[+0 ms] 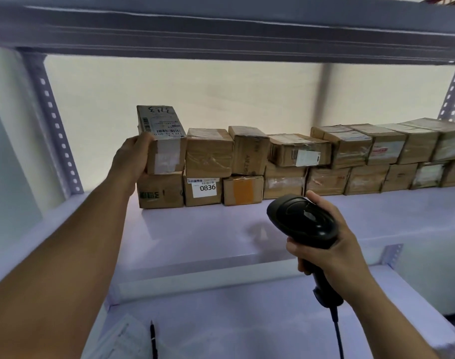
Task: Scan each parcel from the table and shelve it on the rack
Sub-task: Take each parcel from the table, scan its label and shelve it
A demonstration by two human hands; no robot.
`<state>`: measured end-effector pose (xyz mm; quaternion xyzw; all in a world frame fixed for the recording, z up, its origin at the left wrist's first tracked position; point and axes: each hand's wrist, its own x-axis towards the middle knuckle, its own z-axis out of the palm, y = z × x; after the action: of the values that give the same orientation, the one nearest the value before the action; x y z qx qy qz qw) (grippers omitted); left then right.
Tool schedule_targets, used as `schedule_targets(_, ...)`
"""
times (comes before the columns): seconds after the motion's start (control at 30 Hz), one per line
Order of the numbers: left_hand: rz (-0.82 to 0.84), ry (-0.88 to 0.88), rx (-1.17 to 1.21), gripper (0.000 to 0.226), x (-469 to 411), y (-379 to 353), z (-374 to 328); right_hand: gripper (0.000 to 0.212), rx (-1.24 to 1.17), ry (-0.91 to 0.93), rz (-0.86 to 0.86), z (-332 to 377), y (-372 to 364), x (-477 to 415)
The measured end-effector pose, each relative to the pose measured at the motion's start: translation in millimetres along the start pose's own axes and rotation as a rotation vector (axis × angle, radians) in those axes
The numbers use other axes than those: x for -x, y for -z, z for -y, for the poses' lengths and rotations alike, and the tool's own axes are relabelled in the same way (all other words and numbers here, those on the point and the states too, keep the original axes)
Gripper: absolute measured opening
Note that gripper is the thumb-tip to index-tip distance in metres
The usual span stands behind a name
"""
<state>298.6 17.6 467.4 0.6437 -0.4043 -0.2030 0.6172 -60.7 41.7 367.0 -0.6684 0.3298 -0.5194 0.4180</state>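
Nearest me, my right hand (335, 252) gripped the scanner (303, 221); my left hand (133, 158) clasped a parcel (164, 141), seated up-left of the 0836 box (203, 189). Two tiers filled the rack (208, 229); I judged shelving well advanced.

Your left arm (91, 242): bare, stretched forward and up from lower left, nearly straight. Your left hand (132, 158): clasps parcel (162, 141) by its left side, thumb up near top edge. Your right arm (392, 314): bare, enters from lower right, held lower. Your right hand (335, 244): fingers curled round scanner (303, 221) handle, thumb alongside scanner head.
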Motion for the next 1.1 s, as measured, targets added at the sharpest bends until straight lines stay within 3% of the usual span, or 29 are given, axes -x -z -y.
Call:
schedule_targets(0.2,-0.041,-0.005,-0.131,0.027,-17.0,-3.1,12.5,0.089,0.025,-0.006,0.008,-5.0,-6.6,-7.5)
schedule_targets(0.53,-0.077,-0.034,-0.145,0.053,-14.0,-7.9,32.3,0.088,0.014,0.005,0.008,-2.3,-9.2,-10.9)
schedule_targets(0.63,-0.198,-0.123,-0.291,0.068,3.2,-12.9,31.7,0.088,0.022,0.011,0.005,-2.0,-6.6,-7.4)
schedule_targets(0.77,-0.351,-0.347,-0.341,0.064,47.5,-30.4,30.4,0.088,0.002,0.011,-0.001,-1.2,0.7,0.2)
schedule_targets(1.1,-0.040,-0.626,-0.397,0.061,176.1,-130.7,49.8,0.087,-0.049,-0.032,-0.057,2.2,47.1,49.9)
